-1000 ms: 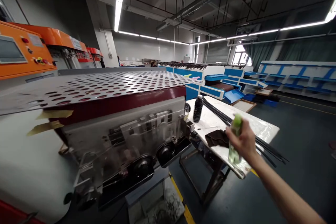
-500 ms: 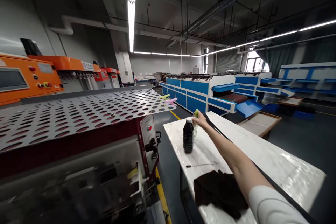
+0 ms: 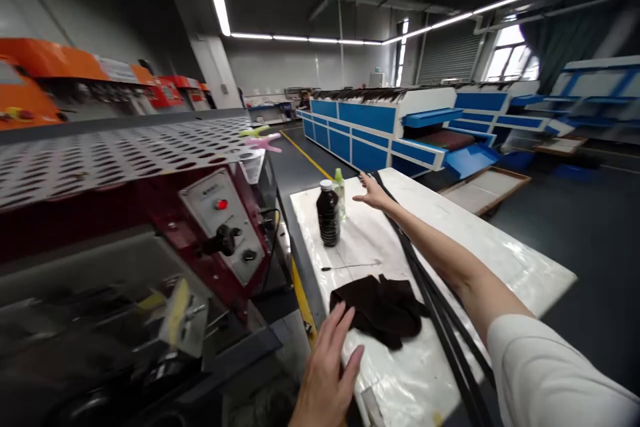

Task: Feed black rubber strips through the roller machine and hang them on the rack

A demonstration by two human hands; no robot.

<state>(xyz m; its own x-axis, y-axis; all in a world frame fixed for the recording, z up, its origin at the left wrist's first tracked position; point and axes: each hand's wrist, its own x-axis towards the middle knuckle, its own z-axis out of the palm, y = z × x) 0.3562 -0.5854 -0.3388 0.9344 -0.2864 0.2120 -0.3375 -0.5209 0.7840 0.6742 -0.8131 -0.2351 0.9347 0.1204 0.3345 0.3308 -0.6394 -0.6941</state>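
One long blue and white machine (image 3: 370,130) is seen far off, past the desk. One big red and grey machine (image 3: 100,240) is seen on the left, and a flat grey metal top full of round holes (image 3: 125,160) is laid over it. One small pale panel (image 3: 210,213) is set in the front of that machine, and one red button (image 3: 221,204) and one black knob (image 3: 225,240) are fixed on the panel.

One long, shiny white desk (image 3: 480,253) is placed just beside the red and grey machine. A bunch of long thin black strips (image 3: 440,307) is laid along the desk, but how many strips are in it cannot be told. One soft dark brown cloth (image 3: 380,310) is left in a heap near the near end of the desk.

The right hand (image 3: 373,192) is held wide open over the far end of the desk, and nothing is held in it. It is seen just beside the top of the black strips. The left hand (image 3: 327,367) is also held wide open and empty, at the near edge of the desk, close to the cloth.

One dark bottle with a white cap (image 3: 328,213) is stood on the desk. One clear bottle with a green cap (image 3: 339,197) is stood just behind it, near the right hand. One thin metal pick (image 3: 350,266) is laid between the bottles and the cloth.
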